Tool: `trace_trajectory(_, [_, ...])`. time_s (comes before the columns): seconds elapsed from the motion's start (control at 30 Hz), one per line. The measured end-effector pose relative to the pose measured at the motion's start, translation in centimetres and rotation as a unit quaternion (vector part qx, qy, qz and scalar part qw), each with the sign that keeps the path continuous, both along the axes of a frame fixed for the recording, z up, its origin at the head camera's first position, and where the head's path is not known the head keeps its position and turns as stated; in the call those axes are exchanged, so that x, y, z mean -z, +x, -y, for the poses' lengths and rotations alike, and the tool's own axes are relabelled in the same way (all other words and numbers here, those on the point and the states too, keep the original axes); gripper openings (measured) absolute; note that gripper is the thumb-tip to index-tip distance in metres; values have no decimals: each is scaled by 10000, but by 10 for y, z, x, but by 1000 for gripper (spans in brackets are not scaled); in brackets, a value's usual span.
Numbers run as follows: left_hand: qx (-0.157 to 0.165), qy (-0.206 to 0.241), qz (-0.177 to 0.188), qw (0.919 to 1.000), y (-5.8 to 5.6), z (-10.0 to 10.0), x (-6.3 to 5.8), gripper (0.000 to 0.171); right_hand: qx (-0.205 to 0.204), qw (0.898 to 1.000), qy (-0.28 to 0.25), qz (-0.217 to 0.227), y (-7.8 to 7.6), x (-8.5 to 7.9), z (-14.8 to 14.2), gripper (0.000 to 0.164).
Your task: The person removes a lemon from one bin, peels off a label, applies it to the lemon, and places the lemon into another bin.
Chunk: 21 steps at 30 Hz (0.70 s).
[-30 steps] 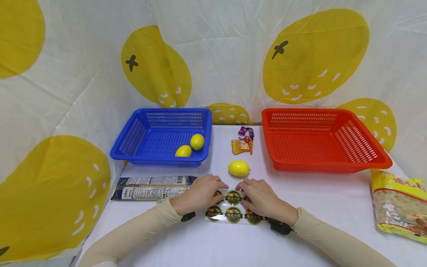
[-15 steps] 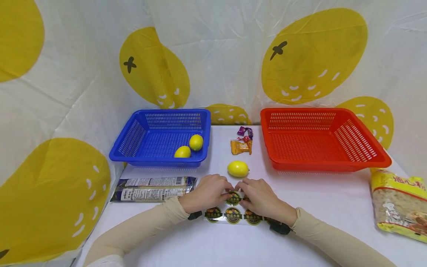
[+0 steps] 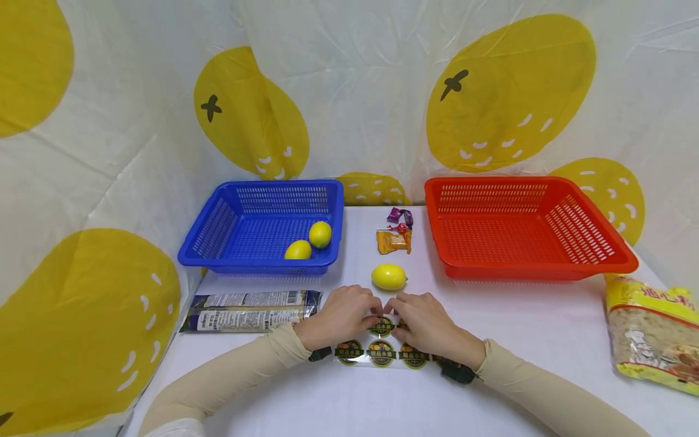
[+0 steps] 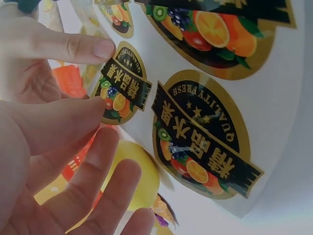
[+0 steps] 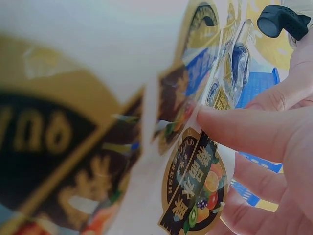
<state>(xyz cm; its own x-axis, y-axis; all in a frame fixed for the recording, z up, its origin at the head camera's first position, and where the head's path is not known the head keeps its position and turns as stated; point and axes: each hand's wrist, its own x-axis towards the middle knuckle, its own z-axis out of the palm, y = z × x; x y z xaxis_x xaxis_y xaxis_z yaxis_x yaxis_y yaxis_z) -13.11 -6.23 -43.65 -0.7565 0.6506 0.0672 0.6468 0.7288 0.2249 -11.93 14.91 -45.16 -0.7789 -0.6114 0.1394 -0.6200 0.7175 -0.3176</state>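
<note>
A clear sheet of round fruit stickers [image 3: 382, 353], black and gold with a fruit picture, is held between both hands at the table's middle. My right hand [image 3: 425, 320] grips the sheet, thumb on its front and fingers behind. My left hand [image 3: 343, 314] pinches at the upper edge of one sticker [image 4: 128, 81], its thumb over the sticker's rim in the left wrist view. The right thumb [image 4: 80, 47] presses beside the same sticker. Just beyond the hands lies a yellow lemon [image 3: 389, 277].
A blue basket [image 3: 273, 267] with two lemons [image 3: 320, 234] stands at back left, a red basket [image 3: 535, 271] at back right. Wrapped candies [image 3: 394, 241] lie between them. A long dark-ended packet [image 3: 246, 320] lies left, a yellow food bag [image 3: 655, 340] far right.
My left hand has moved right along the sheet to meet the right hand's fingertips, then stays there. The right hand has barely moved.
</note>
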Motion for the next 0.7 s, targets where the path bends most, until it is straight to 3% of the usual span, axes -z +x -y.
trace_trajectory(0.7, [251,212,400,9987,0,1,0,8,-4,10000,22,-33,-2,2,-1,32])
